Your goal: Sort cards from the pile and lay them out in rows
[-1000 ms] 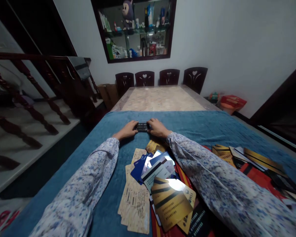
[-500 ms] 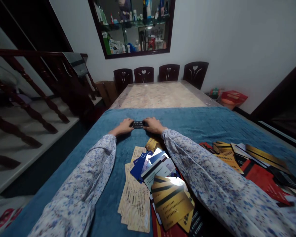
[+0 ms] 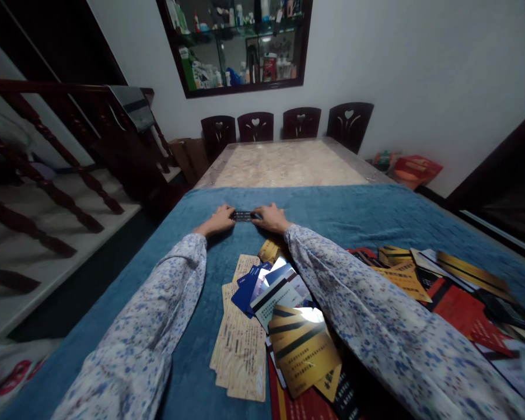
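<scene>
Left hand [image 3: 219, 221], right hand [image 3: 272, 219]: fingers grip opposite ends of black card [image 3: 244, 216] between them; hold level, pressure even.

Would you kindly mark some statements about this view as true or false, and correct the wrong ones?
1. The left hand and right hand are at opposite ends of one small dark item. True.
2. Beige slips lie on blue cloth, left of the foremost gold cards. True.
3. Both arms are in plain red. False: the sleeves are pale with blue flecks.
4. Four dark chairs stand beyond the pale tabletop. True.
5. The blue cloth reaches the tabletop's far edge. False: it stops well short.
</scene>
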A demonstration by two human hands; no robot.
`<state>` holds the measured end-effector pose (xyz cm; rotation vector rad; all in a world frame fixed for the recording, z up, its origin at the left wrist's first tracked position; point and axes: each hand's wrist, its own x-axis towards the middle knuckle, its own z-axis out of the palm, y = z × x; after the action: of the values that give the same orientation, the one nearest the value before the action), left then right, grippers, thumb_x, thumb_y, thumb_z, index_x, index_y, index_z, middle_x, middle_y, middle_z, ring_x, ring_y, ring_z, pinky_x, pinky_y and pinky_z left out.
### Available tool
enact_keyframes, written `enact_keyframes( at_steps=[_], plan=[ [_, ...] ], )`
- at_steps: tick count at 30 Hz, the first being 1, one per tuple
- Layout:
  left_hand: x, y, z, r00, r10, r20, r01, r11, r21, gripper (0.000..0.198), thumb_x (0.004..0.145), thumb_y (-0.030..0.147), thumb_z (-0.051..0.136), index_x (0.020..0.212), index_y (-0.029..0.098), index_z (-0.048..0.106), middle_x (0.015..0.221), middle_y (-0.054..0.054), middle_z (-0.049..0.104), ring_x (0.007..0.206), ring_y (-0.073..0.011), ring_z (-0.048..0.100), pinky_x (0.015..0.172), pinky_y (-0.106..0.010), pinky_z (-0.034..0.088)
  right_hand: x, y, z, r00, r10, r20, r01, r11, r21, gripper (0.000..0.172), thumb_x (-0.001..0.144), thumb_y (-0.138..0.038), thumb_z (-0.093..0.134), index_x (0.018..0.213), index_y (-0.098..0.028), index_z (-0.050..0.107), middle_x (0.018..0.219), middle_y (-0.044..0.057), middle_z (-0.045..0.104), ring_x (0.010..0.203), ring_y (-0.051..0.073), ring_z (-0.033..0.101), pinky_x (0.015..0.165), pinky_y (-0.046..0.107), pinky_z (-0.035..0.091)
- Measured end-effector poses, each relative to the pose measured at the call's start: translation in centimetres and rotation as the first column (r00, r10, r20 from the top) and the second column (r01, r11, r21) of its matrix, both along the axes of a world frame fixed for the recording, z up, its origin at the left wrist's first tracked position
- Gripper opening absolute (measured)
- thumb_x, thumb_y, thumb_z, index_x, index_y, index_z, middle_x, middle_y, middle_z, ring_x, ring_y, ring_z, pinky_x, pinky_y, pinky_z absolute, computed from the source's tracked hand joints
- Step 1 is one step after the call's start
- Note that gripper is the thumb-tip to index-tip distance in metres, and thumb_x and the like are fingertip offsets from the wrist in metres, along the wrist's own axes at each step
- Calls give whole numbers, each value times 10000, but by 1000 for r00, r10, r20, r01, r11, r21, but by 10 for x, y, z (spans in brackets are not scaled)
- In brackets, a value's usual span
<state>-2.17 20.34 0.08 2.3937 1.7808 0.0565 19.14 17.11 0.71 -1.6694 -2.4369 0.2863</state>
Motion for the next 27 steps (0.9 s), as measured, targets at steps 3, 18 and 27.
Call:
enact_keyframes(
  at_steps=[3, 18, 27],
  plan=[
    [0, -1, -1, 1000, 10, 0, -10, 1000, 9, 542, 831, 245, 496, 1363, 183, 572, 1472, -142, 473, 1368, -327, 445, 1143, -464, 404, -1, -1, -1, 1000, -8, 6, 8, 1000, 8, 462, 981, -448, 492, 1417, -355, 613, 1530, 18, 551, 1320, 372, 484, 993, 540, 445],
    [-5, 2, -15, 995, -47, 84, 37, 991, 125, 484, 851, 255, 504, 1316, 189, 622, 1361, -136, 569, 1285, -334, 492, 1116, -498, 417, -2, -1, 5, 999, -36, -7, 36, 999, -10, 438, 963, -439, 543, 1378, -343, 643, 1369, 73, 674, 1317, 364, 485, 1006, 523, 434],
    [-11, -5, -28, 977, -121, 178, 67, 957, 284, 394, 891, 246, 516, 1257, 169, 639, 1296, -133, 573, 1231, -293, 518, 1122, -490, 433, 9, 2, 3, 999, 35, -19, -33, 998, 59, 424, 944, -329, 546, 1350, -272, 657, 1377, 109, 646, 1249, 328, 540, 939, 429, 473]
  ],
)
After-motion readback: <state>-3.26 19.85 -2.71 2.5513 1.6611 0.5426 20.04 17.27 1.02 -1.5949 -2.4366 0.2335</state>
